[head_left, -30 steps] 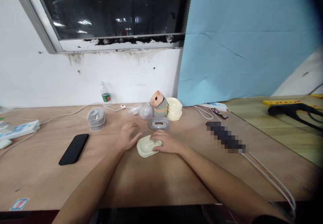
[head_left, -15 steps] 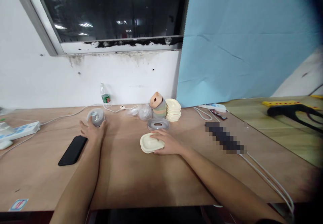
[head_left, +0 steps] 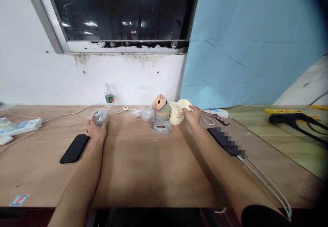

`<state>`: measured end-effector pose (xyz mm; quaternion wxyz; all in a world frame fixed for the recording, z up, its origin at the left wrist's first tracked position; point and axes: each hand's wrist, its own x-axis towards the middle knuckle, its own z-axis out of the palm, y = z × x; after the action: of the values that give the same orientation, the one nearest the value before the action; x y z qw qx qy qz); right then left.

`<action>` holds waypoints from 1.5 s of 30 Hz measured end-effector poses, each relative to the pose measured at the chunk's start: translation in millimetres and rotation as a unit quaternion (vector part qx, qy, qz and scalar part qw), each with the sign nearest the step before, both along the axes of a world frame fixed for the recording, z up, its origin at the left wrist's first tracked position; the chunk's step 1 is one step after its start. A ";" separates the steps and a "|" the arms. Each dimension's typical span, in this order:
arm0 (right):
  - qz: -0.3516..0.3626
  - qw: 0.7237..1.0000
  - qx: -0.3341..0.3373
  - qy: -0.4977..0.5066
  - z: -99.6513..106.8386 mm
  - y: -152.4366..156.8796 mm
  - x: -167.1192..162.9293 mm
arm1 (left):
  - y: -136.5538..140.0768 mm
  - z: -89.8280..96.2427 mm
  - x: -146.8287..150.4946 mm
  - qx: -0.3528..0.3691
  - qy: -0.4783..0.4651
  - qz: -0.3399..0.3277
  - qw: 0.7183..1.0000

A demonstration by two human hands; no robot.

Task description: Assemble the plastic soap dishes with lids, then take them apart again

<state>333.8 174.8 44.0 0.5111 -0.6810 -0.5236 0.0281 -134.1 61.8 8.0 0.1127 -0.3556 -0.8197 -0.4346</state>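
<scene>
My right hand (head_left: 193,117) pinches the edge of a cream-coloured shallow dish (head_left: 184,104), tilted beside the top of a stack of similar cream dishes (head_left: 176,117). On the left, my left hand (head_left: 95,130) curls its thumb and fingers round a round translucent grey container (head_left: 103,114) with small white items inside. A grey oval lid with a slot (head_left: 156,127) lies flat in front of the stack. Left of the dishes stand nested grey and greenish cups (head_left: 163,112), an orange one (head_left: 159,101) tipped on top.
Clear plastic domes (head_left: 148,113) sit near the cups. By my left forearm lies a black phone (head_left: 74,148); another dark phone (head_left: 220,139) with white cables is on the right. A bottle (head_left: 109,97) stands by the wall, and a power strip (head_left: 23,126) is far left.
My right hand has carried the cream dish from the middle of the table back and right to the stack. My left hand has closed more round the grey container.
</scene>
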 end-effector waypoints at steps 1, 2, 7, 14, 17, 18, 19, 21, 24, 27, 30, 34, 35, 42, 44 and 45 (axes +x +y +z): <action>-0.006 1.000 -0.017 -0.005 5.5 6.7 -4.0 | -0.6 0.5 0.3 0.001 -0.002 -0.001 1.000; -0.014 0.999 -0.035 -0.011 10.9 12.1 -9.1 | -1.2 1.0 0.7 0.003 -0.003 -0.003 1.000; -0.005 0.994 -0.106 -0.024 25.7 20.7 -36.7 | -2.9 2.1 3.0 0.004 -0.002 -0.007 1.000; 0.040 0.999 -0.031 -0.010 11.0 13.4 -40.9 | -3.3 2.7 7.1 0.030 0.005 -0.018 0.999; 0.055 0.996 0.062 -0.017 6.3 10.4 -34.5 | -5.1 4.7 9.2 0.073 0.023 -0.028 0.997; 0.057 0.993 0.103 -0.019 4.8 6.8 -33.1 | -5.7 5.4 10.1 0.093 0.031 -0.038 0.994; 0.059 0.988 0.144 -0.024 2.9 1.2 -32.5 | -6.1 5.8 11.2 0.116 0.040 -0.056 0.991; 0.069 0.974 0.214 -0.037 -3.2 -16.4 -34.6 | -6.3 5.6 15.1 0.164 0.050 -0.119 0.978; 0.134 0.955 0.258 -0.065 -18.8 -53.8 -45.7 | -5.9 3.1 28.3 0.198 0.021 -0.266 0.943; 0.256 0.926 0.250 -0.117 -33.8 -89.5 -62.4 | -9.9 -0.3 54.0 0.156 -0.026 -0.432 0.888; 0.371 0.890 0.211 -0.160 -38.0 -111.2 -78.8 | -20.6 -2.9 86.6 0.072 -0.018 -0.561 0.825; 0.511 0.813 0.149 -0.235 -33.6 -120.2 -92.4 | -34.1 -4.6 116.3 0.030 0.003 -0.680 0.732; 0.530 0.799 0.143 -0.247 -33.1 -120.5 -94.0 | -35.7 -4.5 118.9 0.023 0.006 -0.698 0.716; 0.544 0.796 0.149 -0.221 -38.5 -116.6 -95.7 | -34.7 -0.4 112.1 -0.044 0.017 -0.671 0.740; 0.534 0.808 0.146 -0.202 -39.1 -115.5 -94.0 | -33.0 -2.0 111.6 -0.034 0.015 -0.650 0.759; 0.526 0.816 0.148 -0.191 -39.2 -115.0 -92.8 | -31.5 -3.5 111.6 -0.025 0.009 -0.638 0.770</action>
<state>241.0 59.8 4.8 0.4031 -0.2099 -0.8868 0.0844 -22.4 30.3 4.5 -0.1914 -0.8033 -0.4140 -0.3831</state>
